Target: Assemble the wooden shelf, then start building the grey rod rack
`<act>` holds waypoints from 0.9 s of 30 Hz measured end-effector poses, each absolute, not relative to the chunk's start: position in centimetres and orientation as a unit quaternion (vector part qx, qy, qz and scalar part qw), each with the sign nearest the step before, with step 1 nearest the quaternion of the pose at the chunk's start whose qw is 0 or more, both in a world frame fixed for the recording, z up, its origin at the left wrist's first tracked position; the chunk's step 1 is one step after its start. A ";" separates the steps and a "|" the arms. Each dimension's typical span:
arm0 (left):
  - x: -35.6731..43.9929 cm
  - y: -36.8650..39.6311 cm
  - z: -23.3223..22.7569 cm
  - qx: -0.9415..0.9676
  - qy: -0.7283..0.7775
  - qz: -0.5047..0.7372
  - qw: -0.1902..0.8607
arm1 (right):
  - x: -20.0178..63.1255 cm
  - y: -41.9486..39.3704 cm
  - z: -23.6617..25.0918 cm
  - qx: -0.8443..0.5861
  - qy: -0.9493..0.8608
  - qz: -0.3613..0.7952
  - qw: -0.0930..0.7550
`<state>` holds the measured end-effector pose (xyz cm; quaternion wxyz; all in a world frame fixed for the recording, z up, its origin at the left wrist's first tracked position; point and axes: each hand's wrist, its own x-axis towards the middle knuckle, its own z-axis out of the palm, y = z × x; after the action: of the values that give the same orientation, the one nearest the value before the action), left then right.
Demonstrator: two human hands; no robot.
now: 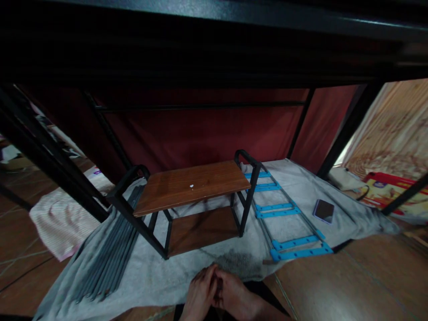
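Note:
My left hand (pixel 199 292) and my right hand (pixel 234 294) rest pressed together at the bottom centre, above the near edge of a grey cloth (pixel 294 187). Whether they hold anything between them cannot be made out. Just beyond them stands a small two-tier rack (pixel 194 183) with wooden shelves and a black metal frame. A tiny white speck lies on its top shelf.
Grey metal rods (pixel 107 254) lie bundled on the cloth at left. A frame with blue plastic crosspieces (pixel 287 209) lies at right, with a phone (pixel 323 210) beside it. Black metal bars (pixel 347 129) of a larger frame stand overhead and around. Red fabric hangs behind.

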<state>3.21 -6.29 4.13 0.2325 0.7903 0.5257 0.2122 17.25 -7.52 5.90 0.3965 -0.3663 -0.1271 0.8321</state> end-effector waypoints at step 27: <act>5.3 -7.8 4.3 0.864 0.406 0.131 0.268 | 20.5 -9.4 4.9 -0.393 -0.146 0.814 0.402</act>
<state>5.27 -7.84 4.30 0.2680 0.8638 0.4060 0.1309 20.53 -9.39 4.87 0.4024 -0.3932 -0.1457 0.8138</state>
